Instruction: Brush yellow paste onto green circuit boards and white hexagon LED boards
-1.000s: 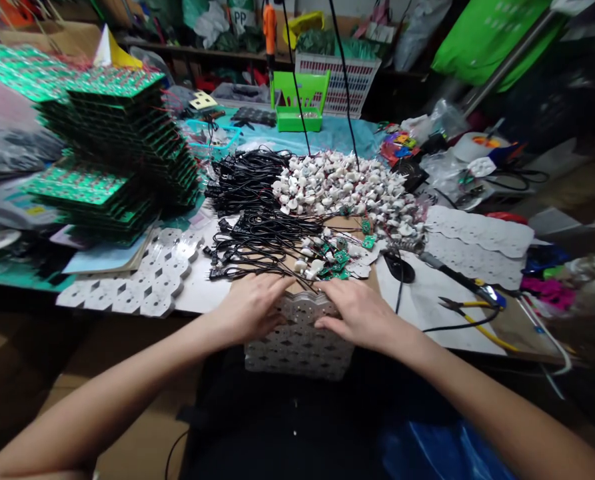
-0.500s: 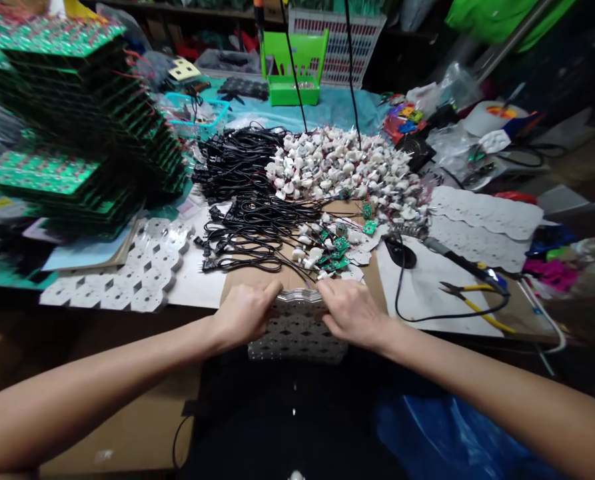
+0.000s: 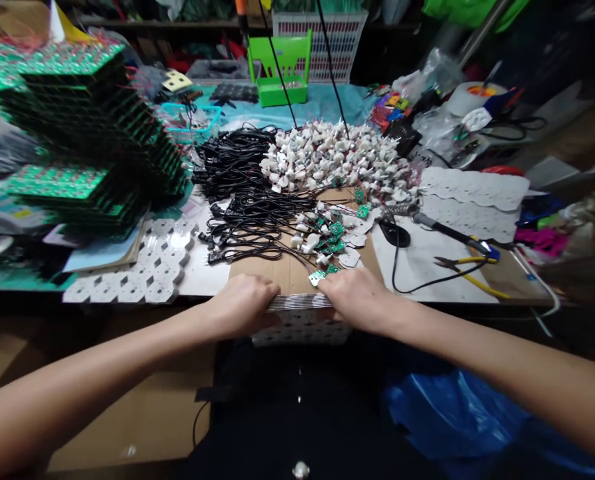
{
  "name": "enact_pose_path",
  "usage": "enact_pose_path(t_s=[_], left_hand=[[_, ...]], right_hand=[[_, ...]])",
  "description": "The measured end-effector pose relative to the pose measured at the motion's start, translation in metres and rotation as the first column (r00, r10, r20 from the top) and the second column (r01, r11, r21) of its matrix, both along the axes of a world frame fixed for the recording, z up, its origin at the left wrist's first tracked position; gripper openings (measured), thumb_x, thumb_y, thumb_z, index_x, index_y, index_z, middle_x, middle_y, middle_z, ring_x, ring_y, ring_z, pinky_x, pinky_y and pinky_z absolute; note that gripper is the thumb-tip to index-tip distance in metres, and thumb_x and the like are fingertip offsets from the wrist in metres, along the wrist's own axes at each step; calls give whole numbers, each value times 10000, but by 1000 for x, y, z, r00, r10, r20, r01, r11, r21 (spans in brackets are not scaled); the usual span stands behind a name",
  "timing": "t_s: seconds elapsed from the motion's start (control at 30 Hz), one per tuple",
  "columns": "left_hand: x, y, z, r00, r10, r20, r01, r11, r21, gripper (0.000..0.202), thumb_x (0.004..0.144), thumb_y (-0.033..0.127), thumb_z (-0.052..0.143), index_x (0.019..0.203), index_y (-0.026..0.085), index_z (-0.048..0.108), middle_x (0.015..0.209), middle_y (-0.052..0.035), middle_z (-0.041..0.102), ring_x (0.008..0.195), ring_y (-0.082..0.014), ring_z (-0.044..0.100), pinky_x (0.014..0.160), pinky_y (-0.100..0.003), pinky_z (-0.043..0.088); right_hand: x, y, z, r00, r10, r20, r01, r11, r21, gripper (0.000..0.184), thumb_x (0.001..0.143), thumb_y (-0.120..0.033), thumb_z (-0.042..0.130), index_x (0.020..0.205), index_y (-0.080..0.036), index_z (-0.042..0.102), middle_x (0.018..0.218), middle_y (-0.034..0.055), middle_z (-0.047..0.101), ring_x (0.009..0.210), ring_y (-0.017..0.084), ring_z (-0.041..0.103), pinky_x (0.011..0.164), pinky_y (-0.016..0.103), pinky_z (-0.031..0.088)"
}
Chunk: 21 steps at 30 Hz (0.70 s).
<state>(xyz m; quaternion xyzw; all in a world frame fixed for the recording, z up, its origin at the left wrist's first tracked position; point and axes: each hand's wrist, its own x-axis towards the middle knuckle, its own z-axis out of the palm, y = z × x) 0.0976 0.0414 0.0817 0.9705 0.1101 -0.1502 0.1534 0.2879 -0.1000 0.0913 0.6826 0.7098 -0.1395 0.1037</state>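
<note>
Both hands grip a stack of thin grey-white panel sheets (image 3: pixel 301 328) with diamond-shaped holes, upright at the table's front edge in front of my body. My left hand (image 3: pixel 247 301) is closed around the stack's left end, and my right hand (image 3: pixel 360 299) around its right end. Between them the layered top edges show as a nearly straight striped band. My fingertips behind the sheets are hidden. Just beyond my right hand lie small green circuit boards (image 3: pixel 318 277) and white round parts with wires. Black cords with plugs (image 3: pixel 250 250) lie beyond my left hand.
Tall stacks of green circuit panels (image 3: pixel 72 60) stand at left. Similar white sheets (image 3: pixel 127 273) lie at left, others (image 3: pixel 470 200) at right. A heap of white parts (image 3: pixel 337 157) fills the middle. A soldering iron (image 3: pixel 447 235) and yellow-handled cutters (image 3: pixel 470 272) lie at right.
The stack's top edge was wavy and bowed; it is now straighter, its layers showing as stripes. Both hands remain on its ends. The camera view has shifted slightly.
</note>
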Motion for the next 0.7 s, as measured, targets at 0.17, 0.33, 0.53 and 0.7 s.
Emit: enact_pose_path(t_s=[0.17, 0.33, 0.53, 0.7], left_hand=[[-6, -12, 8, 994, -109, -28, 104, 985, -140, 97, 813, 230, 675, 860, 151, 647, 831, -73, 693, 767, -216, 647, 662, -291, 425], [-16, -16, 9, 994, -98, -49, 76, 934, -348, 186, 730, 271, 778, 771, 163, 631, 746, -18, 659, 655, -156, 591, 583, -253, 358], [1, 2, 4, 989, -79, -123, 18, 904, -428, 225, 715, 320, 785, 770, 158, 640, 658, 6, 614, 562, -124, 536, 529, -235, 341], [8, 7, -11, 996, -86, 35, 90, 989, -115, 142, 767, 275, 697, 804, 150, 640, 758, -74, 660, 730, -217, 620, 634, -293, 425]], right_hand=[[-5, -12, 4, 974, 183, -135, -186, 982, -16, 166, 788, -278, 708, 881, -141, 689, 820, 89, 721, 732, 208, 663, 603, 269, 414], [-8, -17, 11, 949, 155, -275, -202, 968, -152, 274, 764, -419, 761, 827, -156, 716, 755, 72, 717, 664, 192, 644, 542, 251, 337], [6, 0, 10, 953, 62, -295, -131, 966, -221, 331, 725, -466, 789, 862, -169, 740, 754, 66, 719, 723, 203, 666, 549, 240, 325], [14, 8, -6, 984, 108, -141, -116, 992, -47, 172, 770, -287, 678, 876, -156, 711, 829, 87, 729, 781, 229, 673, 611, 264, 367]])
